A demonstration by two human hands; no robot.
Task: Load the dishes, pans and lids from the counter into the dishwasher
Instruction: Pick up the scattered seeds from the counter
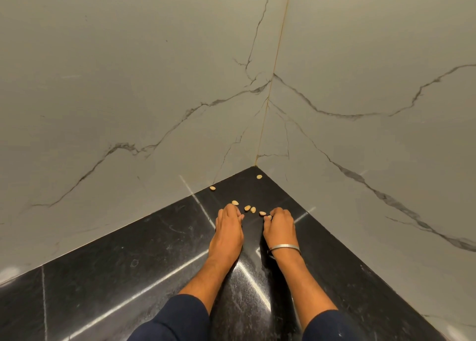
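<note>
Hands: left hand (228, 224) and right hand (279, 224) lay fingers curled on counter; right pinched one shell, left's hold unclear
Counter (128, 276): black stone; no dishes, pans, lids or dishwasher visible
Shells (247, 207): scattered near corner; likely being gathered

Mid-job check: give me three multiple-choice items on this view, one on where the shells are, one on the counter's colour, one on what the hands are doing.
1. Where do the shells lie? A: in the counter's corner by the walls. B: in a sink. C: on a plate.
2. The counter is: A: white. B: black. C: wooden.
3. The hands are: A: lifting a pan. B: flat, palms up. C: low at the shells, fingers curled.
Answers: A, the walls meet just behind them; B, dark polished stone; C, left hand and right hand both curl there, the right seemingly pinching one.
</note>
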